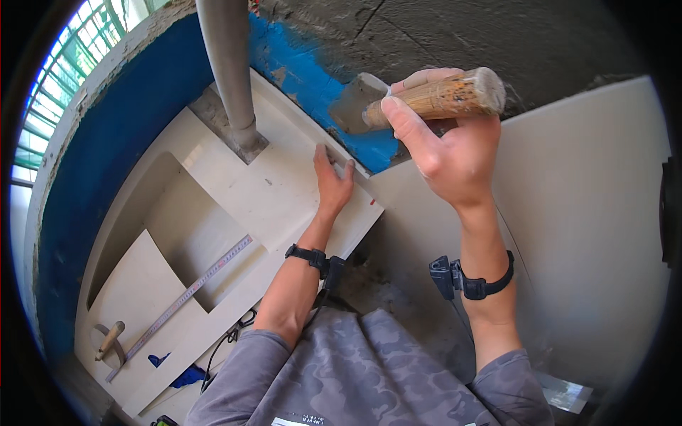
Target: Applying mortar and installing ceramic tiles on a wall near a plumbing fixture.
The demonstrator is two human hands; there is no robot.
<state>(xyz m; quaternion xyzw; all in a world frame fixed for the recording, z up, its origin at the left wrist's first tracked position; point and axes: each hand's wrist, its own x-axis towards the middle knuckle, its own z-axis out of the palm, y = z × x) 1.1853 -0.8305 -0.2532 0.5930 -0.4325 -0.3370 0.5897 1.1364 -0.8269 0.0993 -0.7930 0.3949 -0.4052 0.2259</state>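
Note:
My right hand [462, 156] is closed round the thick wooden handle [455, 96] of a trowel. The trowel's grey-smeared blade [361, 99] is against or just in front of the blue-coated strip of wall [298, 67]; I cannot tell which. My left hand [334, 184] rests on the pale countertop slab [270, 192], fingers stretched toward its raised back edge [312, 121] and thumb apart. Nothing shows in its grasp. The slab has a large rectangular cutout and a notch around a pipe.
A grey vertical pipe [231, 71] passes through the slab's notch. A steel ruler [185, 298] and a second wooden-handled trowel [110, 341] lie at left. Dark rendered wall [440, 35] rises behind. A large pale panel [582, 192] stands at right. A cable [234, 330] runs near my left elbow.

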